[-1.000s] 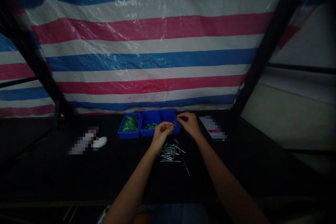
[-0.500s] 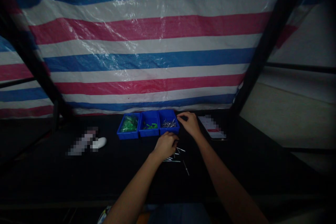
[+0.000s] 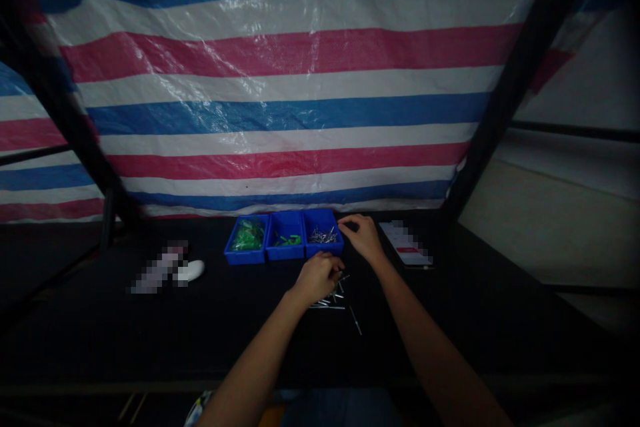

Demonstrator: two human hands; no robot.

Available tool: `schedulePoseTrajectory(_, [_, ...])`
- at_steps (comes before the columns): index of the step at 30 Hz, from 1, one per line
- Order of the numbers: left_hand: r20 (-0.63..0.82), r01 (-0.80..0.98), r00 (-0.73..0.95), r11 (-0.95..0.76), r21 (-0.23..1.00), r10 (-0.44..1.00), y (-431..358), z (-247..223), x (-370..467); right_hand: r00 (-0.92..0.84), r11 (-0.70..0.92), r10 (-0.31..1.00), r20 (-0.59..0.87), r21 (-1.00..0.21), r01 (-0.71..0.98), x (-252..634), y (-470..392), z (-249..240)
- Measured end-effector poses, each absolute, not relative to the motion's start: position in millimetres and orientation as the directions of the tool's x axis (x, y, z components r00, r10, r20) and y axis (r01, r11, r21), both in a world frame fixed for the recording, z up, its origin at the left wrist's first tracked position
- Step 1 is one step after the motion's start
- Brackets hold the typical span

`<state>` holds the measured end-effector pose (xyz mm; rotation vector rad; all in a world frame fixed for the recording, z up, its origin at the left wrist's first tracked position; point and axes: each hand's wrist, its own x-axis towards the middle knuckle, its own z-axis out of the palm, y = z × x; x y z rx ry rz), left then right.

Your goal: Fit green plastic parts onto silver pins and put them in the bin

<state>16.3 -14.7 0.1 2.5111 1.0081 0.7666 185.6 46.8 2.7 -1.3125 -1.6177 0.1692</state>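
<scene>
My left hand (image 3: 320,275) is over a loose pile of thin silvery metal pins (image 3: 327,303) on the black table. Its fingers are curled down, and whatever they hold is too small or hidden to make out. My right hand (image 3: 363,238) hovers beside the right edge of the right blue bin (image 3: 324,249), thumb and index finger pinched together; I cannot see what is in the pinch. Short silvery metal pieces (image 3: 323,235) fill the bottom of that bin. One single pin (image 3: 355,320) lies apart, in front of the pile.
The middle blue bin (image 3: 285,253) holds a few green pieces (image 3: 289,240). In the left blue bin (image 3: 245,258) sits a green clear bag (image 3: 249,235). A phone (image 3: 407,247) lies at the right; a white mouse-shaped object (image 3: 191,271) is at the left. Striped sheeting (image 3: 290,107) hangs behind.
Near my left fingertips a pin has shifted and now lies at another angle. Both hands have stayed almost in place, and the view has moved very slightly.
</scene>
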Motion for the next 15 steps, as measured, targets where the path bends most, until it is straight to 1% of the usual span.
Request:
schedulePoseTrajectory(4, [0.392,0.466,0.53,-0.645,0.606,0.752,-13.9,0.6,18.9,0.085,0.403,0.802,0.592,-0.64,0.654,185.9,47.0,3.0])
schedulePoseTrajectory(8, [0.434,0.315,0.39,-0.56,0.766,0.812,-8.6,1.7,20.9,0.083,0.407,0.809,0.581,-0.657,0.635,185.8,47.0,3.7])
schedulePoseTrajectory(10, [0.424,0.189,0.304,-0.49,0.851,0.853,-5.1,3.1,21.0,0.081,0.42,0.815,0.573,-0.682,0.598,185.1,46.8,4.4])
schedulePoseTrajectory(12, [0.395,0.033,0.239,-0.414,0.91,0.887,-1.8,5.2,20.7,0.08,0.437,0.822,0.564,-0.715,0.546,183.6,46.2,5.5])
schedulePoseTrajectory(15, [0.345,-0.16,0.163,-0.32,0.934,0.925,1.8,9.1,19.8,0.066,0.468,0.835,0.547,-0.768,0.438,179.9,43.9,8.1])
